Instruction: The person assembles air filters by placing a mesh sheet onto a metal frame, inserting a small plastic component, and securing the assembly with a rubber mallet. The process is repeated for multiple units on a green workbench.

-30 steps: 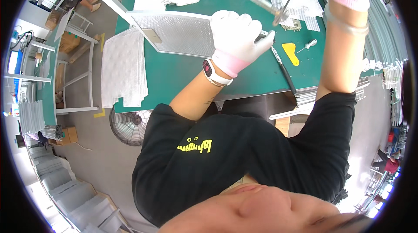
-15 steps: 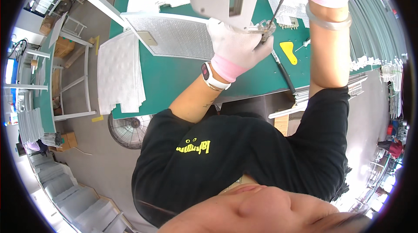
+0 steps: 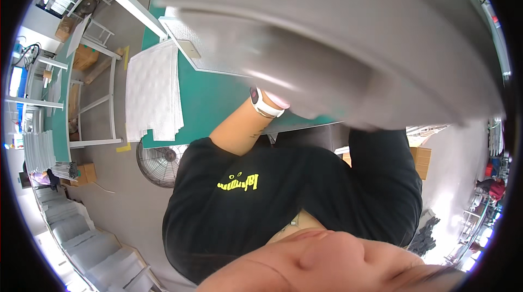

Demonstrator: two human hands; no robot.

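- Grey floor runs all through the big, bright room, with bits of yellow tape stuck on it.
- One huge grey thing fills most of the top and right. It is very near the camera and blurry, in front of the hands, so I cannot tell just what it is.
- Somebody wears a black shirt with yellow marks on the front.
- Below the grey thing is a green surface; only its left part and front edge show.
- Far left, a second green surface stands on white legs.
- Many flat grey sheets lie in a row at the bottom left.
- White sheets lie in a pile on the green surface, at its left side.
- Next to them, a silver bumpy panel is partly covered by the blur.
- Round black fan sits under the green surface's left corner.
- Brown boxes are on the left; what is inside cannot be seen.
- As for the hands, only a little pink shows of the left hand, at the wrist. The right hand is hidden. I cannot tell if they are open or what they hold.
- White watch wraps the left wrist.
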